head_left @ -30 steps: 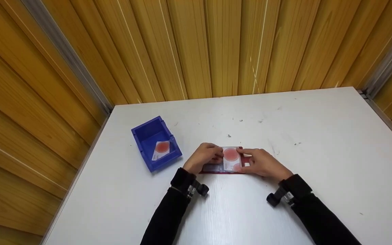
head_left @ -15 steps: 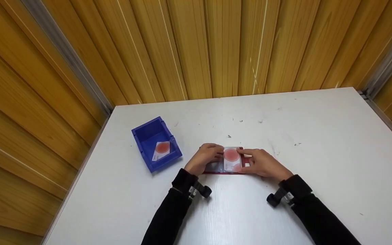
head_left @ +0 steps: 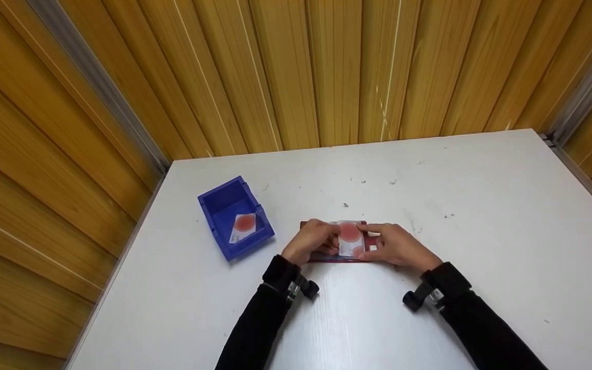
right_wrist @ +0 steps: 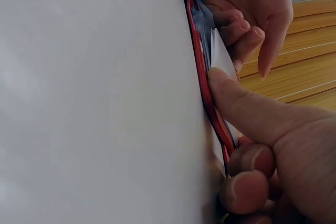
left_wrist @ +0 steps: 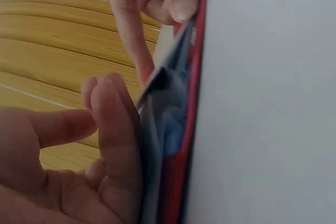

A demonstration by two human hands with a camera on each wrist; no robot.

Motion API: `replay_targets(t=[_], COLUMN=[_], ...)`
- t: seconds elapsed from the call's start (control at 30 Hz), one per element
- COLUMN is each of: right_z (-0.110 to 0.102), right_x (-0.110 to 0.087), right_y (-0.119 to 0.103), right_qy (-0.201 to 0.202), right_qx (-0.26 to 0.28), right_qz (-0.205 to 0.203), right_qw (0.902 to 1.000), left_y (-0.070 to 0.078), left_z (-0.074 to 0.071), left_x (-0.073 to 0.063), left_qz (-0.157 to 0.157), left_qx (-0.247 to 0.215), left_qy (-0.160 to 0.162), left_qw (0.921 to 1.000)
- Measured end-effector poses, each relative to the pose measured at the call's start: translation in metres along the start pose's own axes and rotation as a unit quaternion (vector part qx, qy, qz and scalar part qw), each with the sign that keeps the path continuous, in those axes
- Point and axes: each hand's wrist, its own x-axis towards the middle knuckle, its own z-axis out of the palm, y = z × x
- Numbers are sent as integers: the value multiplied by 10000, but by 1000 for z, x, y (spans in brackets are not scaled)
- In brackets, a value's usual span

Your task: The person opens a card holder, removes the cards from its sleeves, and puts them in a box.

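Observation:
A white card with red circles lies on an unfolded red card holder with clear plastic sleeves. My right hand grips the card from the right, index finger at its far edge and thumb at its near edge. From the left, my left hand touches the sleeve and the card's left edge. In the left wrist view its fingers press against the clear sleeve, the thumb side standing off it. The sleeve's mouth gapes between both hands; how deep the card sits in it I cannot tell.
A blue bin stands to the left on the white table, with another white card bearing a red circle leaning inside. Yellow wood-patterned panels rise behind the table and at its sides.
My left hand has shifted slightly right and nearer, its fingers moving along the card's left edge and uncovering the holder's far left corner. My right hand has stayed in place on the card.

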Motion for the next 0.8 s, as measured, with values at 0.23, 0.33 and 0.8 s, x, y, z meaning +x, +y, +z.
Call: replay_targets(t=[0.23, 0.33, 0.8], right_z=[-1, -1, 0], right_x=[1, 1, 0], right_y=[0, 0, 2], right_qy=[-17, -42, -14], right_qx=[70, 121, -27], right_qz=[19, 55, -33], right_qw=[10000, 9999, 10000], left_y=[2, 3, -7], left_z=[10, 12, 21], left_x=[-2, -3, -1], left_qz=[651, 642, 648], left_qx=[1709, 1935, 717], left_qy=[890, 1094, 1016], left_qw=[9791, 9729, 9901])
